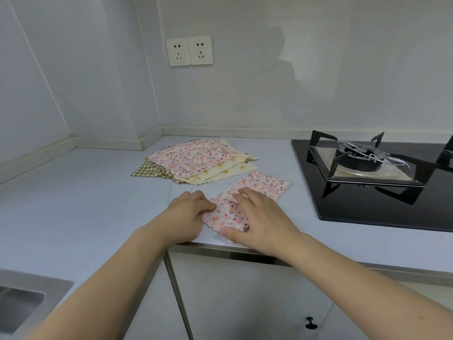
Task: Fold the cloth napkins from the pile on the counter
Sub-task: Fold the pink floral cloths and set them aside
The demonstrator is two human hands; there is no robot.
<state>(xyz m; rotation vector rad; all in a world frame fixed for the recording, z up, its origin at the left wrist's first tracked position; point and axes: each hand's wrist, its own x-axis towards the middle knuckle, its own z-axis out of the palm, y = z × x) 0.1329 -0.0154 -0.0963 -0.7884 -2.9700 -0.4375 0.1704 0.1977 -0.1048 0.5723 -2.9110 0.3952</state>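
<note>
A pink floral napkin (pixel 266 184), folded into a long strip, lies on the counter near its front edge. My left hand (pixel 187 213) pinches the strip's near left edge with curled fingers. My right hand (pixel 259 217) lies on the strip's near half with fingers fairly straight, the thumb along the near edge. Behind them sits the pile of napkins (pixel 196 161): a pink floral one on top, cream ones with yellow dots under it, and a brown checked one sticking out at the left.
A black gas hob (pixel 367 177) with a burner and pan support stands to the right. A steel sink (pixel 22 305) is at the lower left. Two wall sockets (pixel 189 50) are above the counter's (pixel 85 204) corner. A cupboard door with a black knob (pixel 311 326) is below.
</note>
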